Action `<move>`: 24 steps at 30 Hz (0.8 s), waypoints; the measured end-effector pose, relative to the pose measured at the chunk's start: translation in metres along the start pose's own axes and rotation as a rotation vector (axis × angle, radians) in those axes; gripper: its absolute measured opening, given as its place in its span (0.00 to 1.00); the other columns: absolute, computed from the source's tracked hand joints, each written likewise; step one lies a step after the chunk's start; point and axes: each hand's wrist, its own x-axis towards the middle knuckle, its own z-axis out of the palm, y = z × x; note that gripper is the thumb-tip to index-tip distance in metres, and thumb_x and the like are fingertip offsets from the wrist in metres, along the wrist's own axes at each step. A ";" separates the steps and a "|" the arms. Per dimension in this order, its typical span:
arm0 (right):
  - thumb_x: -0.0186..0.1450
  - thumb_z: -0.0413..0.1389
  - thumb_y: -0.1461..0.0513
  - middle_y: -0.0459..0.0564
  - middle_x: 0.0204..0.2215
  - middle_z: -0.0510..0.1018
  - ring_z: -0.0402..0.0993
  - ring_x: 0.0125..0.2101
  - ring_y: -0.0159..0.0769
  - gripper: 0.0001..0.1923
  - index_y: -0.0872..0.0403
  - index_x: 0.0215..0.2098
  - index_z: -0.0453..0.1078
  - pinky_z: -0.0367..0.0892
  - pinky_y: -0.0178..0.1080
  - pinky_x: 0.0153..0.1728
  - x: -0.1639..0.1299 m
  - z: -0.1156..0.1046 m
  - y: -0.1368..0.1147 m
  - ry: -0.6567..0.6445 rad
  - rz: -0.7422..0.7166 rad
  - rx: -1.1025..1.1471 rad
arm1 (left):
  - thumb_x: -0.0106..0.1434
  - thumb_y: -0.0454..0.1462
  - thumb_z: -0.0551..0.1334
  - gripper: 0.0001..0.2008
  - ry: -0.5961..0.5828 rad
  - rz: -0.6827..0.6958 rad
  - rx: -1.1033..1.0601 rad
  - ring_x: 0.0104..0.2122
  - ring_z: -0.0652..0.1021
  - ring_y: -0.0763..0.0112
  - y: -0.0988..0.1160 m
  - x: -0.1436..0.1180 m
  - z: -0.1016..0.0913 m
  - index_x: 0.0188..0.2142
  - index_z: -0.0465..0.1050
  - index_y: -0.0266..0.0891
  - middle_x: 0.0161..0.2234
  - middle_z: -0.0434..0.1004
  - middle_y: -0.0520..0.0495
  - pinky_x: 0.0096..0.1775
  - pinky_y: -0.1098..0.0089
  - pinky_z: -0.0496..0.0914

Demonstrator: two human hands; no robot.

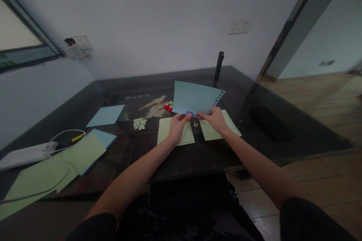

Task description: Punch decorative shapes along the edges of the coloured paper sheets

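A light blue sheet of paper (195, 97) is held up above the table, tilted, with a row of punched holes along its right edge. My left hand (177, 126) is closed around a small purple paper punch (189, 113) at the sheet's lower edge. My right hand (215, 119) pinches the same sheet near its lower right corner. Under the hands lie two pale yellow-green sheets, a left one (164, 131) and a right one (210, 131), both with holes along their edges. Tiny paper bits (195, 124) sit between them.
Left of my hands are a pile of paper cut-outs (139, 123) and red and green round pieces (169, 106). Farther left lie a blue sheet (107, 116), stacked yellow-green paper (82, 152) and a white power strip (25, 155) with a cable. A dark flat object (268, 122) lies right.
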 end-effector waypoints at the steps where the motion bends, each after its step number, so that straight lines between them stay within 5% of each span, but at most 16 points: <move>1: 0.50 0.64 0.53 0.52 0.24 0.79 0.76 0.25 0.39 0.14 0.56 0.25 0.73 0.72 0.40 0.28 0.000 0.000 0.001 -0.003 -0.001 0.007 | 0.49 0.42 0.70 0.15 0.005 0.002 0.003 0.35 0.77 0.67 0.000 0.000 0.000 0.33 0.76 0.34 0.34 0.80 0.43 0.42 0.66 0.66; 24: 0.50 0.63 0.50 0.52 0.24 0.80 0.76 0.23 0.40 0.16 0.56 0.24 0.74 0.73 0.42 0.26 0.005 0.001 0.009 0.078 0.005 0.030 | 0.48 0.41 0.71 0.18 -0.041 -0.058 -0.012 0.41 0.76 0.66 -0.008 0.005 -0.004 0.37 0.76 0.35 0.40 0.79 0.42 0.49 0.66 0.66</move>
